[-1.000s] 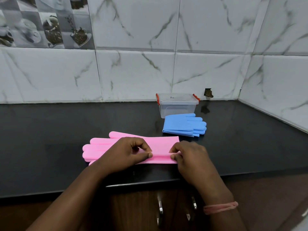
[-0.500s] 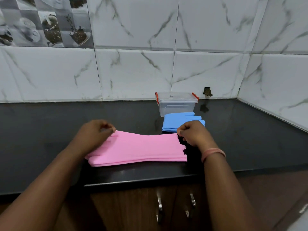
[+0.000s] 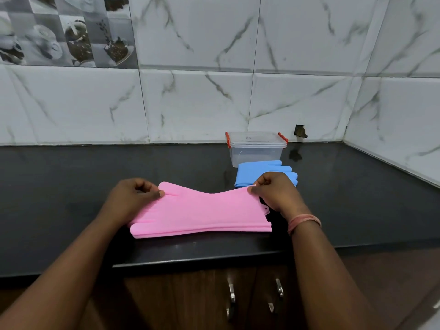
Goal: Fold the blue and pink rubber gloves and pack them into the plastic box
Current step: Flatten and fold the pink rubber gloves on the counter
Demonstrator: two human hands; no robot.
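The pink rubber gloves lie stacked lengthwise near the front of the black counter, fingers to the left, cuffs to the right. My left hand pinches the far edge at the finger end. At the cuff end my right hand pinches the far corner, and that far edge is lifted off the counter. The blue gloves lie flat behind my right hand, partly hidden by it. Behind them stands the clear plastic box with red clips, its lid on.
White marble wall tiles close off the back and right of the counter. A small hole in the wall sits right of the box. Cabinet doors with metal handles are below the counter's front edge.
Both hands moved from the near edge of the pink gloves to the far edge and lifted it; in the last half second they have hardly shifted.
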